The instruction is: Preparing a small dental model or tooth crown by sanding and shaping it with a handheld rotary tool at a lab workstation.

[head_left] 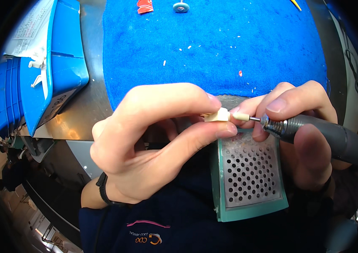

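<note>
Between thumb and forefinger, my left hand (158, 135) pinches a small cream-coloured dental piece, tooth-like in shape (217, 115). My right hand (301, 114) grips a dark rotary handpiece (326, 137) with a ribbed metal collar. From its tip runs a thin metal shank carrying a pale cylindrical polishing point (241, 116). That point lies right beside the piece; whether they touch I cannot tell. Fingers of both hands meet close to it. Below the hands sits a green-framed box with a perforated metal grille (252, 177).
A blue towel (212, 50) covers the metal bench, with pale crumbs and red scraps (145, 6) on it. A disc-shaped wheel bit (181, 7) and a yellow pointed tool (295, 5) lie at its far edge. Blue trays (67, 63) with papers stand at left; a cable (353, 71) hangs at right.
</note>
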The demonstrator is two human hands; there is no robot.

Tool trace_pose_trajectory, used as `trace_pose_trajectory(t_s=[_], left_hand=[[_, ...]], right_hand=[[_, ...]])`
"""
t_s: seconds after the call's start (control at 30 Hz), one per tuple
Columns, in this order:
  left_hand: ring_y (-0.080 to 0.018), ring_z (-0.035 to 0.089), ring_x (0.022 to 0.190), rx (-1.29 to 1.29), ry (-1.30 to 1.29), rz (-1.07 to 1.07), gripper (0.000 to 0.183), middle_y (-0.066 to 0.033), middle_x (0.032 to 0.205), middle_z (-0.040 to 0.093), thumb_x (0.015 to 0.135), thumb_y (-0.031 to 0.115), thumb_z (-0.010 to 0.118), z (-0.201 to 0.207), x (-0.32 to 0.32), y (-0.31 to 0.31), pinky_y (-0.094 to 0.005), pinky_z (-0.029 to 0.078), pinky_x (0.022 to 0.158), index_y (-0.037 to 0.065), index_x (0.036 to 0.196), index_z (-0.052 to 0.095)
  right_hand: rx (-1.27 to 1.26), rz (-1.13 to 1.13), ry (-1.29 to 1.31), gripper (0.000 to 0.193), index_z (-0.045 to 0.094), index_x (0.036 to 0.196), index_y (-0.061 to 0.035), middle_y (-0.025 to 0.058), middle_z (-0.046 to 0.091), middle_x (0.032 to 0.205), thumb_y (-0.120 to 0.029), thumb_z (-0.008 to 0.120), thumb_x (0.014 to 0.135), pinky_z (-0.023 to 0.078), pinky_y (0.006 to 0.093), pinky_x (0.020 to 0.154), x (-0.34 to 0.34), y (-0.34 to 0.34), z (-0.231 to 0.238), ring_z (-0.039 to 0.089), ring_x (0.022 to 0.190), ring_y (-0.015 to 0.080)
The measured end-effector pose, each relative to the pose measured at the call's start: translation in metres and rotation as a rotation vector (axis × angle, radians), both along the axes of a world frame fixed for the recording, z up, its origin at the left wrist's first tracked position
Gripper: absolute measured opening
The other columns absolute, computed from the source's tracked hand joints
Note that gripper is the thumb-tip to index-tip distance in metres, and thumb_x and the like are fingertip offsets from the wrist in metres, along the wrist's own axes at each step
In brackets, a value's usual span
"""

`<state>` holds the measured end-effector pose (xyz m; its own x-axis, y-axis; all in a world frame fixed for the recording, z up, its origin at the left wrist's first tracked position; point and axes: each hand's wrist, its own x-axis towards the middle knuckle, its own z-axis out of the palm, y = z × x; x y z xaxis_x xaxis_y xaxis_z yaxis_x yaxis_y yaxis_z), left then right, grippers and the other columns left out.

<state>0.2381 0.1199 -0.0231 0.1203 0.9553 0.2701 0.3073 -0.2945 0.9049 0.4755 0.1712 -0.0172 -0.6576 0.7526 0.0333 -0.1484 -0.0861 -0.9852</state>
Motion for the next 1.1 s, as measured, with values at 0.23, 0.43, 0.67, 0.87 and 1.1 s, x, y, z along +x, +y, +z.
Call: trace_pose_trajectory(t_s=[0.23, 0.43, 0.67, 0.87, 1.1], left_hand=[[-0.0277, 0.076, 0.092, -0.018, 0.069, -0.031, 0.048, -0.0198, 0.099, 0.071, 0.077, -0.015, 0.081, 0.006, 0.001, -0.002, -0.0356, 0.065, 0.079, -0.004, 0.116, 0.055], [-0.0306, 0.075, 0.097, 0.027, 0.047, -0.045, 0.047, -0.0263, 0.103, 0.073, 0.078, -0.017, 0.080, -0.001, 0.004, 0.002, -0.0385, 0.064, 0.085, -0.004, 0.115, 0.054], [-0.0333, 0.075, 0.099, 0.062, -0.007, -0.092, 0.045, -0.0299, 0.103, 0.072, 0.079, -0.019, 0.078, -0.003, 0.002, 0.002, -0.0406, 0.064, 0.086, -0.005, 0.114, 0.054], [-0.0335, 0.075, 0.096, 0.032, -0.013, -0.082, 0.044, -0.0300, 0.102, 0.072, 0.079, -0.020, 0.077, -0.002, 0.003, 0.000, -0.0389, 0.065, 0.082, -0.005, 0.113, 0.054], [-0.0338, 0.075, 0.097, 0.027, 0.005, -0.103, 0.044, -0.0304, 0.102, 0.071, 0.079, -0.021, 0.077, -0.001, 0.002, 0.000, -0.0386, 0.065, 0.081, -0.005, 0.114, 0.054]], right_hand=[[0.016, 0.020, -0.055, 0.044, 0.050, 0.121, 0.0014, 0.0147, 0.059, 0.095, -0.041, 0.045, 0.110, 0.055, 0.0456, 0.098, 0.001, 0.002, 0.002, 0.067, 0.110, 0.0330], [0.057, 0.019, -0.102, 0.044, 0.050, 0.121, 0.0014, 0.0153, 0.059, 0.095, -0.041, 0.046, 0.110, 0.056, 0.0444, 0.094, 0.005, 0.003, 0.005, 0.067, 0.108, 0.0320], [0.001, -0.046, -0.024, 0.042, 0.052, 0.119, 0.0020, 0.0154, 0.059, 0.095, -0.039, 0.052, 0.108, 0.056, 0.0429, 0.093, -0.005, -0.003, 0.002, 0.067, 0.105, 0.0314], [-0.030, -0.055, -0.043, 0.043, 0.053, 0.118, 0.0023, 0.0155, 0.060, 0.095, -0.039, 0.053, 0.108, 0.055, 0.0433, 0.095, -0.005, -0.005, 0.004, 0.067, 0.105, 0.0307], [-0.029, -0.063, -0.035, 0.041, 0.053, 0.117, 0.0027, 0.0161, 0.060, 0.095, -0.037, 0.053, 0.108, 0.055, 0.0466, 0.096, -0.004, -0.006, 0.007, 0.067, 0.105, 0.0316]])
